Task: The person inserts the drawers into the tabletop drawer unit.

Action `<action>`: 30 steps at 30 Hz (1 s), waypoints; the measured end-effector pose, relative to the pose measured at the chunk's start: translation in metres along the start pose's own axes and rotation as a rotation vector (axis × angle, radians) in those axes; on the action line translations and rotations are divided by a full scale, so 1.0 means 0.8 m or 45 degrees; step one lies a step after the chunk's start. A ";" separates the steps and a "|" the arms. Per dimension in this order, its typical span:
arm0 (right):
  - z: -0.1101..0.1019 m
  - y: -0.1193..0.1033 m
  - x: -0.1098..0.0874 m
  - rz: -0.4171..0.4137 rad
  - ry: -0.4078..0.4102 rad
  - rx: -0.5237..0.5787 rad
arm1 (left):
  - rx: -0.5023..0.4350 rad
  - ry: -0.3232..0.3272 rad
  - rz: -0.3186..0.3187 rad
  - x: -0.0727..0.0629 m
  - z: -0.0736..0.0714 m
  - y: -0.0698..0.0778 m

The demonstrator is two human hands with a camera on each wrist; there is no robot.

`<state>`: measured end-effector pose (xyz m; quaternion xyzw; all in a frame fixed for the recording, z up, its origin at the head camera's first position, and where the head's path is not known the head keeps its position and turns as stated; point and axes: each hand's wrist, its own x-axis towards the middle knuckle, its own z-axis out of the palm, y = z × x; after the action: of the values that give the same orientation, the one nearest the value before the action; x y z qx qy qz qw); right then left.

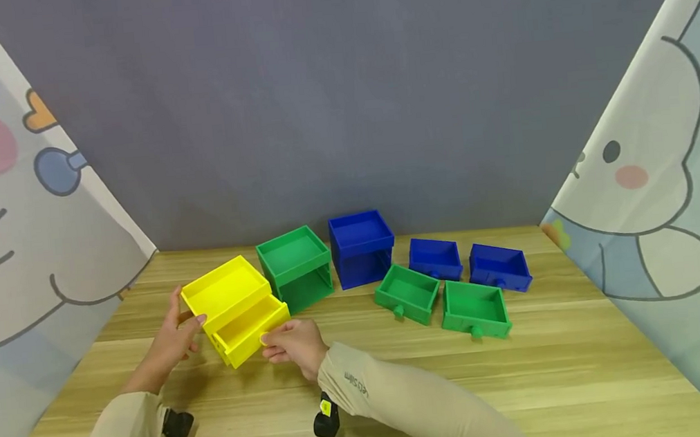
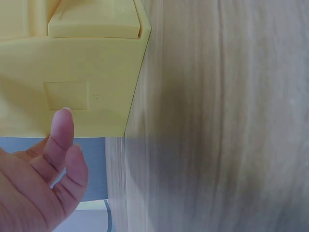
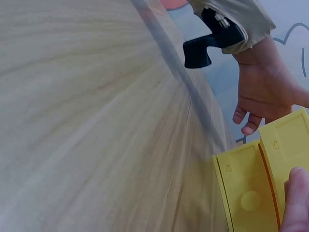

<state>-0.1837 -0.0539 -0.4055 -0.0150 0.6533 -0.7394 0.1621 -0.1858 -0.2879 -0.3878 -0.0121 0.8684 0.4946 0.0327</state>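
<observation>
A yellow cabinet (image 1: 225,288) stands on the table at the left, turned at an angle. Its upper drawer (image 1: 250,344) sticks partly out of the front, and the lower drawer (image 3: 241,183) sits inside, its round knob showing in the right wrist view. My left hand (image 1: 172,341) holds the cabinet's left side, thumb near the top edge and a finger at the rear corner. In the left wrist view, fingertips (image 2: 63,118) touch the side panel. My right hand (image 1: 298,344) pinches the upper drawer's knob between thumb and finger.
A green cabinet (image 1: 293,251) and a blue cabinet (image 1: 360,230) with hollow fronts stand right of the yellow one. Farther right lie two green drawers (image 1: 409,290) and two blue drawers (image 1: 500,266). A grey panel (image 1: 340,108) rises behind the table (image 1: 527,383).
</observation>
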 end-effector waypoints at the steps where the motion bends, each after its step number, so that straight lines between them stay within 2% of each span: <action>1: 0.001 0.000 0.001 -0.002 0.006 0.004 | 0.003 0.002 -0.001 0.000 -0.001 0.000; 11: 0.008 0.003 0.006 -0.009 0.039 0.021 | -0.022 -0.039 -0.010 0.001 0.000 0.004; 19: 0.012 0.002 0.005 -0.009 0.048 0.012 | -0.036 -0.018 -0.010 0.000 -0.002 0.002; 25: 0.005 0.006 0.005 0.010 -0.019 -0.026 | -0.050 0.006 0.054 0.003 0.001 -0.001; 30: -0.001 0.007 0.004 0.066 -0.086 -0.042 | -0.117 0.019 0.108 0.004 0.005 -0.004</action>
<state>-0.1856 -0.0547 -0.4116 -0.0257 0.6597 -0.7232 0.2028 -0.1887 -0.2862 -0.3931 0.0195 0.8447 0.5348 0.0047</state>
